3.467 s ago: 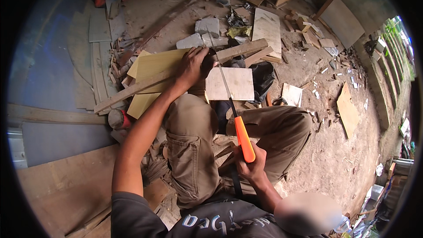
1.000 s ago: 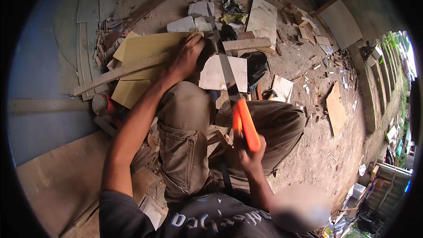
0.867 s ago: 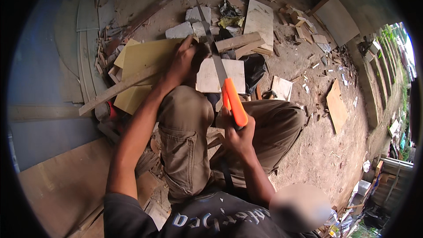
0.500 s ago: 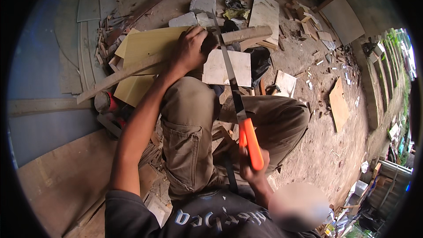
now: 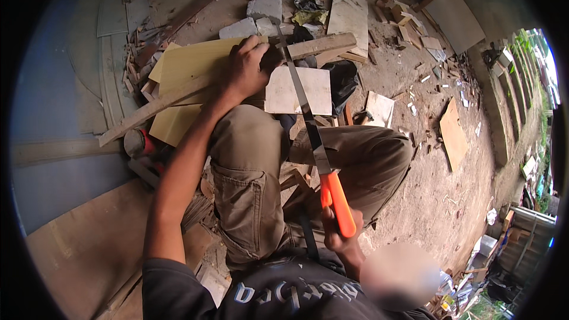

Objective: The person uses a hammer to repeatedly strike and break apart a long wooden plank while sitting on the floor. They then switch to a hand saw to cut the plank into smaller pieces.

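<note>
My right hand [image 5: 341, 242] is closed around the orange handle of a handsaw [image 5: 306, 108]. Its long blade points away from me and lies across a narrow wooden strip [image 5: 325, 45], just right of my left hand [image 5: 249, 66]. That left hand is wrapped over the strip and presses it down; some of its fingertips are hidden. The strip runs from the left, past my raised left knee, to a short end right of the blade. Under it lie yellowish boards [image 5: 201, 62]. A pale square board [image 5: 298, 91] stands below the blade.
Grey blocks [image 5: 264, 8] and a large pale board [image 5: 348, 19] lie beyond the strip. A black plastic bag [image 5: 342, 86] sits right of the square board. Wood scraps and a loose plywood piece [image 5: 454, 133] are strewn on the dirt floor to the right.
The saw has slid back toward me along the strip, its orange handle now nearer my body. My left hand keeps its place on the strip. The whole view has shifted slightly.
</note>
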Motion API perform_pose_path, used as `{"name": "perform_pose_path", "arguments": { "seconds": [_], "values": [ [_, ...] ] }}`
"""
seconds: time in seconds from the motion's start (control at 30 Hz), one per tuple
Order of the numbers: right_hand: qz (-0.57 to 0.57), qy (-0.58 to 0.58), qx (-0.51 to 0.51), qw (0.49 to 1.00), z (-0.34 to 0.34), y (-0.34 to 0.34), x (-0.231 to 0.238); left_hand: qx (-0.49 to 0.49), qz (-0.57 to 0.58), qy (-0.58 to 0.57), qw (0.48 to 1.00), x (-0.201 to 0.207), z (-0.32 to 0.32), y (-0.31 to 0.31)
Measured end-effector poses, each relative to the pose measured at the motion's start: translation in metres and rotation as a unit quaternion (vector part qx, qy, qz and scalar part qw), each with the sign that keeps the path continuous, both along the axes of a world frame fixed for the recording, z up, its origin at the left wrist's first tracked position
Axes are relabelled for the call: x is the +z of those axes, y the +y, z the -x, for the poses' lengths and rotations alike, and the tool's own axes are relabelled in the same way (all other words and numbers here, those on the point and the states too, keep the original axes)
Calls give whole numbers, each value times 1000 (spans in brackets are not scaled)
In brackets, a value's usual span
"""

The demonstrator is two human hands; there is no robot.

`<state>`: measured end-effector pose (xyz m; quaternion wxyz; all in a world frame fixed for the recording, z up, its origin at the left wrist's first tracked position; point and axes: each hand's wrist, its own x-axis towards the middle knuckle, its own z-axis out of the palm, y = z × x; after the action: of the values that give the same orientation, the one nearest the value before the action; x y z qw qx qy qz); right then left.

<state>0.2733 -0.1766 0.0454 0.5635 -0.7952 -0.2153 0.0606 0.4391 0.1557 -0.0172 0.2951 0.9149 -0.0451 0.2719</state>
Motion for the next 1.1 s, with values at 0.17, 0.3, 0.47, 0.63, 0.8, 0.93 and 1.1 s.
{"name": "perform_pose_path", "arguments": {
  "seconds": [0.17, 0.3, 0.47, 0.63, 0.8, 0.93, 1.1],
  "values": [
    [-77, 86, -5, 993, -90, 79, -3, -51, -4, 4, 999, 8, 8, 5],
    [-57, 92, -2, 994, -70, 71, -8, -5, -59, 7, 998, 17, 14, 9],
    [49, -16, 12, 999, 5, -8, 1, 0, -20, 16, 1000, 5, 5, 1],
    [-33, 88, 7, 996, -51, 48, 7, -40, -25, 41, 998, 17, 9, 4],
    [-82, 95, -12, 992, -82, 90, -11, 22, -93, 65, 993, 11, 16, 10],
    [-8, 23, 22, 999, -14, 19, -14, -4, -21, 14, 1000, 12, 6, 4],
    [-24, 73, -1, 997, -24, 24, 17, -4, -26, 16, 1000, 5, 4, 3]
  ]
}}
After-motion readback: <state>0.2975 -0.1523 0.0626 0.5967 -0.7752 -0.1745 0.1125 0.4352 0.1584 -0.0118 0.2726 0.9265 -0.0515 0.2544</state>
